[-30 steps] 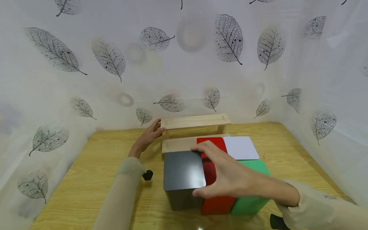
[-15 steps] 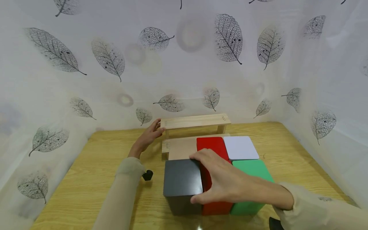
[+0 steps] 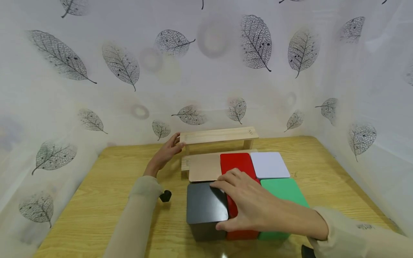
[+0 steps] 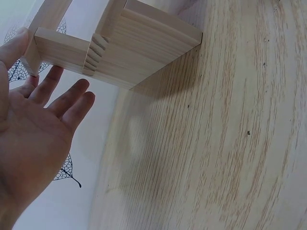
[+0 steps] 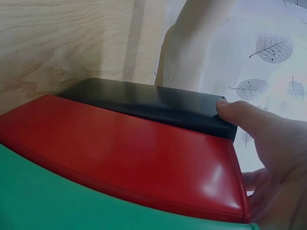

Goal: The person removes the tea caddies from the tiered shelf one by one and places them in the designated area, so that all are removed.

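My right hand (image 3: 253, 202) grips a dark grey, glossy square-topped box (image 3: 206, 204), with the thumb on its near side and fingers over the far edge. That box stands beside a red box (image 5: 129, 153), which partly lies under the hand in the head view. My left hand (image 3: 165, 156) holds the left end of a two-level wooden stand (image 3: 219, 135) by its upper board. In the left wrist view its thumb and a finger touch opposite sides of the board (image 4: 32, 55); the other fingers are loose.
Behind the dark box sit a tan box (image 3: 204, 167), another red box (image 3: 237, 163) and a white box (image 3: 270, 165), in front of the stand's lower board (image 3: 185, 163). A green box (image 3: 284, 190) is at the right. A leaf-patterned curtain (image 3: 206, 79) encloses the wooden table (image 3: 122, 179).
My right hand has drawn the dark box toward me, lowering it beside the front red one. The tan box behind it has come into view. My left hand has stayed on the stand.
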`<state>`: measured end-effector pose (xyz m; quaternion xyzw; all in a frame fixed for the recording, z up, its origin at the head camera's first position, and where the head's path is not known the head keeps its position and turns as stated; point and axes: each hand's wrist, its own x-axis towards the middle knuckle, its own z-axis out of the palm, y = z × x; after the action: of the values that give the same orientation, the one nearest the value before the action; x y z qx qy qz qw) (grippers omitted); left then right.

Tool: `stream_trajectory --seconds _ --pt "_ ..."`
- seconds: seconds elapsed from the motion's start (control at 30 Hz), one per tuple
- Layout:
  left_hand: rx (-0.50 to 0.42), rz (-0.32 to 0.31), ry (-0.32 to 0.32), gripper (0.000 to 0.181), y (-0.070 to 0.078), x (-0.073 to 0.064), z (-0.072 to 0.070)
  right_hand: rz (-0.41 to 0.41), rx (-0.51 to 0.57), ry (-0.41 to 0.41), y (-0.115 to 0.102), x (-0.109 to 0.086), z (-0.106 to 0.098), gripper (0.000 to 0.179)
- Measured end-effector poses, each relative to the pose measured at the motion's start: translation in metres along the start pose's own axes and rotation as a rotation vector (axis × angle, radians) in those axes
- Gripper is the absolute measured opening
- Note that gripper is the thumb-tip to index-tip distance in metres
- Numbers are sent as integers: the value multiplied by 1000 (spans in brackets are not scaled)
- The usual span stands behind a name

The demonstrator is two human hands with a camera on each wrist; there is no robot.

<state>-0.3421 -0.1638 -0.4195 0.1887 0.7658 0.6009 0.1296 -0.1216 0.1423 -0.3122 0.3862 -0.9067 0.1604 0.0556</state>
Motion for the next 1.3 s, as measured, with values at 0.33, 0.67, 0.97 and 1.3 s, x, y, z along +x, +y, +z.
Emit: stream_trajectory --seconds 0.33,0.67,0.97,1.3 --pt "0 -2 3 81 0 0 1 -30 -31 -1 -1 -1 0 71" --pt "1 2 1 81 2 0 2 -11 -57 22 -1 -3 1 61" --pt "7 2 4 82 1 0 0 -81 -110 34 0 -4 1 51" --pt "28 -21 -8 83 3 -2 2 -42 -45 -1 1 -6 -1 55"
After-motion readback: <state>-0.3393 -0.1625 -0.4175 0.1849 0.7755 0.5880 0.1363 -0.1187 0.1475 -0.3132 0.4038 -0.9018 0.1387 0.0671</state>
